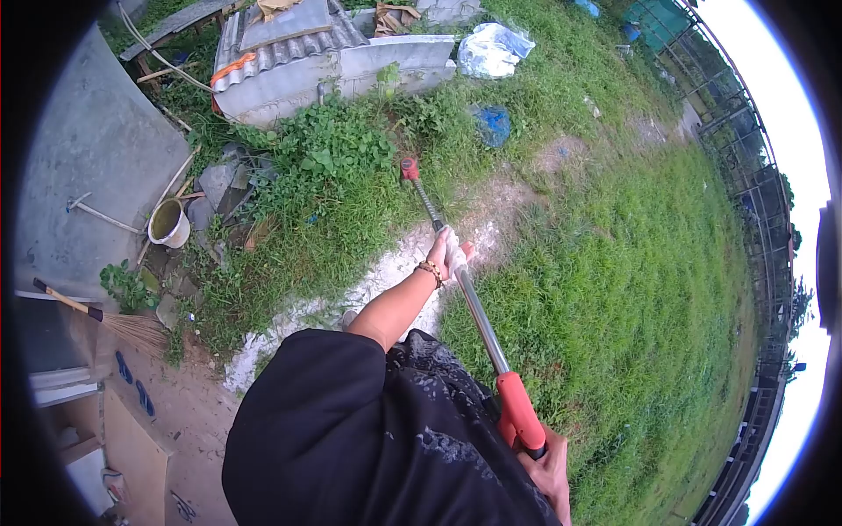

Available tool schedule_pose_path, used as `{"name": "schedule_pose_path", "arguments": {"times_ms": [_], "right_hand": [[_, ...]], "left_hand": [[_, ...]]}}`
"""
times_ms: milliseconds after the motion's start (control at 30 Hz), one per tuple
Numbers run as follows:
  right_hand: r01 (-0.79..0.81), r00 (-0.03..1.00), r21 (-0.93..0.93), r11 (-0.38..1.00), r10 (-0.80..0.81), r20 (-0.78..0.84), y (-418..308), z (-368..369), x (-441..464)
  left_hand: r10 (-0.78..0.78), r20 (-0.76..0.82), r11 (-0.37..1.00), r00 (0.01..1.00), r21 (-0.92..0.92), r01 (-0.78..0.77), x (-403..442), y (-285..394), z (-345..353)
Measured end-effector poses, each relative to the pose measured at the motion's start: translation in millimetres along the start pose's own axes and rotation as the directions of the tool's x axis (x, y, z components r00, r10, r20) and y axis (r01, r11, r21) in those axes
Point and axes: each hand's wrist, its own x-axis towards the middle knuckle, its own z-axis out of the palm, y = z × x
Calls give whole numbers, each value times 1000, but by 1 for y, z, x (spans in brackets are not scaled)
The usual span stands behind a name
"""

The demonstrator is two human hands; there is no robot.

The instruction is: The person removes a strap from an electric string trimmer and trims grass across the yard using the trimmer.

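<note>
You have the long-shafted red trimmer (481,317) in both hands, your left hand (445,254) closed around its shaft and your right hand (549,472) wrapped on the rear handle, so that it slants across the pale path (381,279). Its red head (410,168) sits at the path's far edge, beside the leafy weeds (333,145), though whether it touches them cannot be told. Those weeds stand thick and look uncut, while how much of the grass (614,289) along the path's right edge has been trimmed is unclear.
</note>
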Motion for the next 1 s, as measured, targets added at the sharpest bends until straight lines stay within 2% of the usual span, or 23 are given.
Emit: {"name": "schedule_pose_path", "arguments": {"times_ms": [33, 67, 100, 167, 233, 267, 333, 367, 400, 467, 533, 600, 667, 700, 733, 800, 833, 867, 900, 933, 967, 1000], "right_hand": [[12, 1000, -40, 999, -12, 3, -1, -2, -4], [-93, 985, -84, 992, 104, 136, 22, -13, -9], [-106, 978, -100, 989, 122, 167, 40, -15, -16], [-22, 986, -167, 986, 48, 158, 89, -12, -34], [125, 985, -259, 958, -89, 148, 153, -3, -53], [167, 980, -284, 944, -129, 149, 182, 1, -60], [178, 979, -274, 945, -141, 149, 234, 2, -64], [4, 985, -121, 993, 17, 169, 244, 0, -57], [-181, 967, 25, 983, 174, 184, 253, -3, -49], [-517, 847, 293, 804, 433, 307, 268, -2, -28], [-387, 914, -98, 917, 396, 90, 218, 2, 48], [-128, 991, -30, 991, 127, -49, 146, 17, 129], [70, 998, 187, 980, -68, -18, 61, 42, 204], [183, 983, 203, 962, -185, -8, 8, 56, 225], [297, 951, 260, 919, -309, 8, -11, 79, 253], [358, 916, 258, 897, -391, 91, -54, 111, 281], [337, 916, 145, 930, -359, 178, -64, 123, 293], [237, 928, 375, 896, -323, 185, -66, 129, 295], [127, 932, 582, 803, -298, 208, -64, 134, 295], [134, 905, 595, 792, -343, 253, -47, 135, 303], [131, 876, 601, 788, -376, 302, -25, 135, 307], [136, 918, 531, 836, -308, 250, -15, 138, 299]], "left_hand": [[-32, -75, 987, 997, -161, 20, 8, 4, -6], [-31, -76, 990, 997, -137, 20, 22, 4, -24], [-135, 17, 982, 991, -134, 136, 22, 8, -41], [-121, -9, 990, 993, -73, 120, 3, 2, -60], [-188, 0, 980, 982, -66, 187, -20, -9, -74], [-172, -81, 985, 982, -21, 171, -28, -20, -78], [-177, -118, 984, 977, 7, 179, -35, -36, -87], [-196, -127, 977, 972, 58, 205, -48, -41, -87], [-193, -134, 974, 972, 94, 207, -59, -47, -84], [-182, -132, 965, 974, 168, 203, -79, -57, -69], [-171, -76, 950, 982, 250, 185, -95, -65, -58], [-154, -8, 933, 988, 328, 148, -108, -73, -51], [-137, 30, 910, 990, 399, 114, -126, -77, -41], [-137, 53, 893, 989, 439, 100, -134, -80, -36], [-120, 96, 880, 988, 470, 61, -127, -86, -44], [-140, 183, 837, 973, 547, 17, -132, -92, -46], [-169, 242, 805, 955, 593, -8, -129, -94, -50], [-190, 240, 760, 952, 650, -12, -129, -95, -54], [-205, 237, 710, 950, 704, -22, -133, -86, -52], [-206, 245, 670, 947, 741, -46, -154, -80, -37], [-285, 288, 566, 914, 821, -82, -148, -78, -48], [-322, 201, 396, 925, 916, -61, -172, -76, -31]]}}
